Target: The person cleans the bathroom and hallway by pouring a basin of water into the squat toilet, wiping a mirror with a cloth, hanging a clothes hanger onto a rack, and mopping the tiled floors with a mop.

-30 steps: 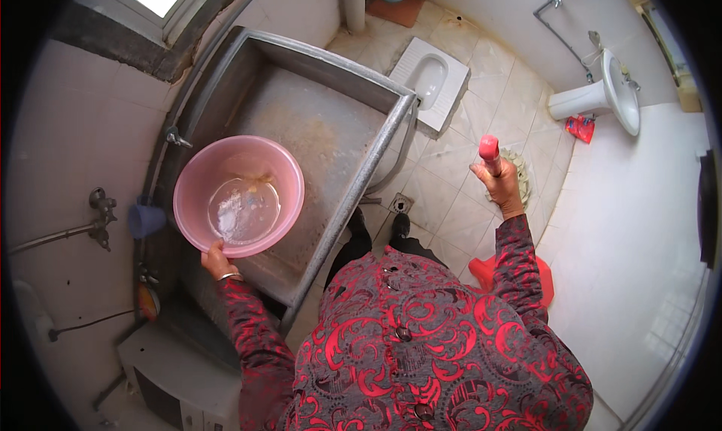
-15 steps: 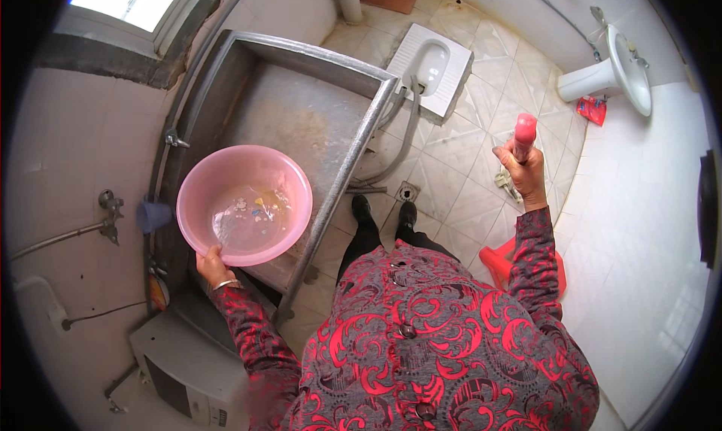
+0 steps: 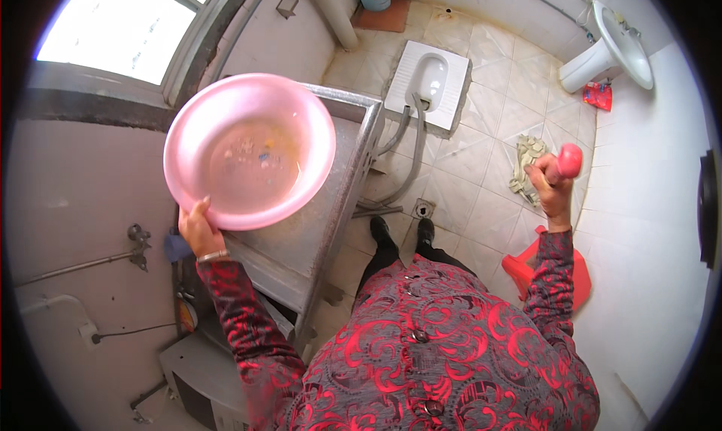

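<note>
The person's left hand (image 3: 200,234) is closed on the near rim of a pink basin (image 3: 188,149), thumb over the lip, the other fingers partly hidden. The basin spreads ahead and to the right of that hand, seemingly raised above a metal sink (image 3: 301,239). Holding it by the edge probably lets one hand carry it and keeps the fingers clear of the small bits lying in its bottom. Being round, it has no clear long axis; its mouth faces up.

Well apart, the right hand (image 3: 554,194) is wrapped around a handle (image 3: 569,160) with a rounded red end, apparently for a firm hold. The handle looks steep, red end upward; its lower part is hidden.

Beneath the right forearm is a red stool (image 3: 519,269). Lower down, behind that hand, a cloth (image 3: 524,177) lies on the floor (image 3: 481,156). Farther, between the hands, a grey hose (image 3: 414,171) reaches a squat toilet (image 3: 430,70).
</note>
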